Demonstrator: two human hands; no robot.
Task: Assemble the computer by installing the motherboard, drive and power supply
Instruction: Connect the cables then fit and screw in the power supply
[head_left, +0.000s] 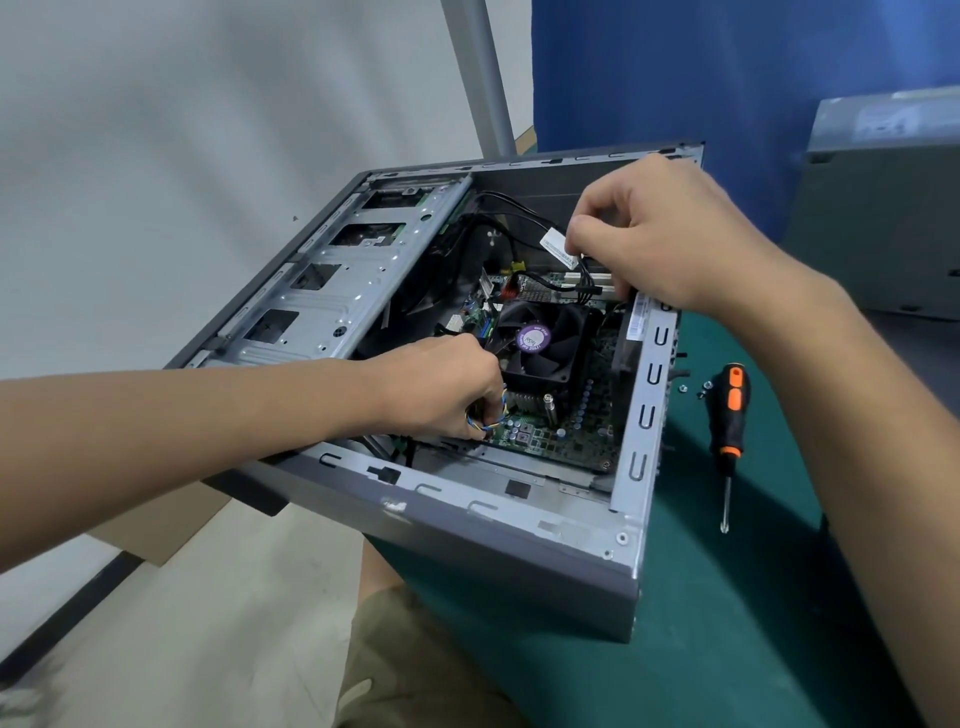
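Wiring work inside an open computer case (467, 525) on a green mat (727, 597).
Motherboard (569, 434) lies flat in the case's right half, a black fan (543, 338) on it. Left hand (441, 389) pinches thin coloured wires (492, 423) at the board's near-left edge; right hand (670, 239) pinches a labelled black cable (553, 241) above its far side. An orange-and-black screwdriver (732, 410) and small screws (696, 387) lie on the mat, right of the case.

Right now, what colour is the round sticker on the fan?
The sticker is purple with a white middle; the head view shows it.
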